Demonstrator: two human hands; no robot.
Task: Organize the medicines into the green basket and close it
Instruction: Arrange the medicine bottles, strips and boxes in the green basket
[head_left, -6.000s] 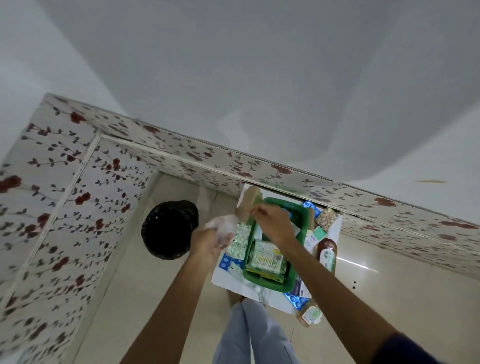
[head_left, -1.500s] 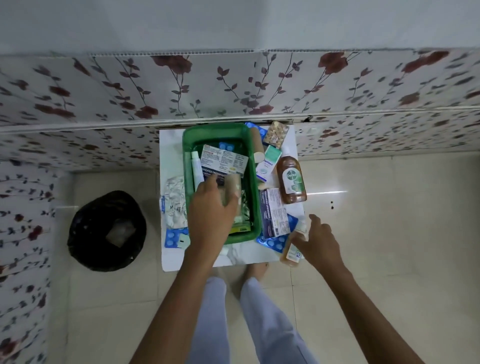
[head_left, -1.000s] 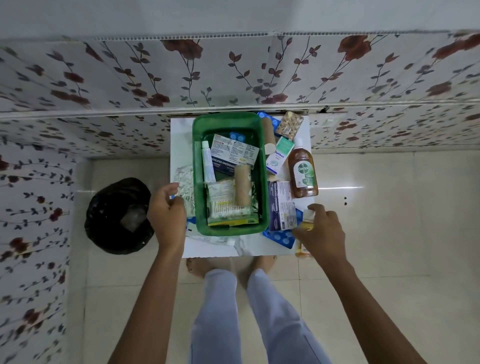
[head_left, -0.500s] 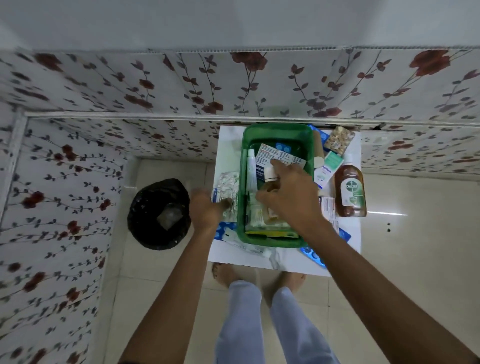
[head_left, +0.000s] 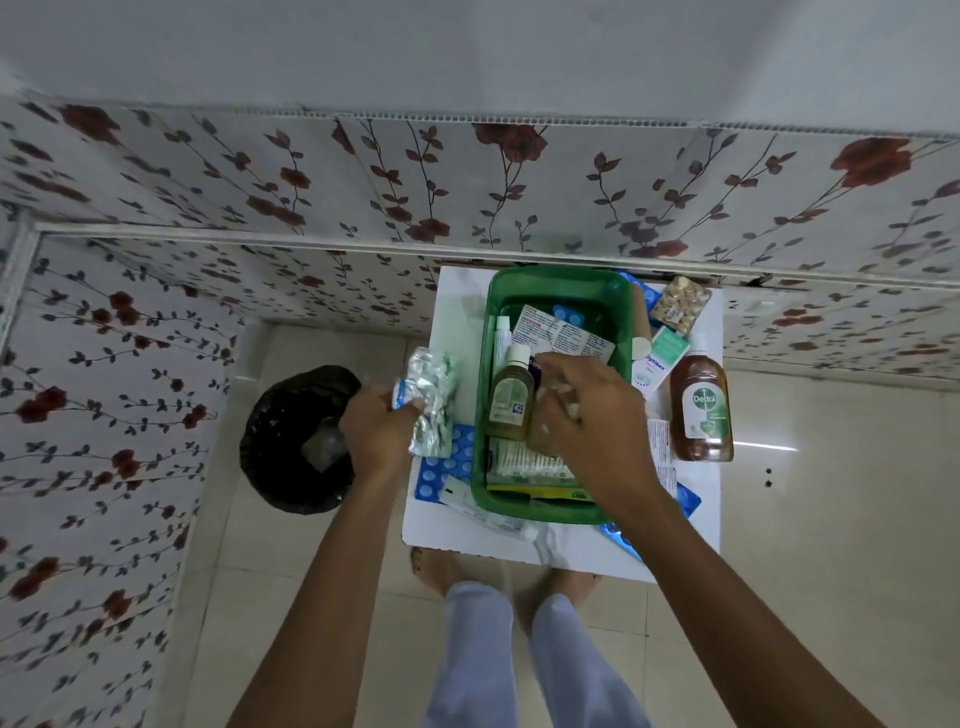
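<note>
- A small white table stands against a wall with a red flower pattern, on a pale tiled floor; a black bin is on the floor left of the table.
- The green basket sits in the middle of the table, open, with a small brown bottle, a white tube, a printed box and a pack of cotton swabs inside.
- Beside the basket on the right are a big brown bottle, a white and green box and a pill strip; blue pill strips lie on the left.
- The left hand is at the left of the basket, fingers closed on a bundle of silver pill strips lifted off the table.
- The right hand reaches into the basket, fingers curled; what it touches I cannot tell.
- Half a second before, the small brown bottle was under the right hand; now it lies free in the basket.
</note>
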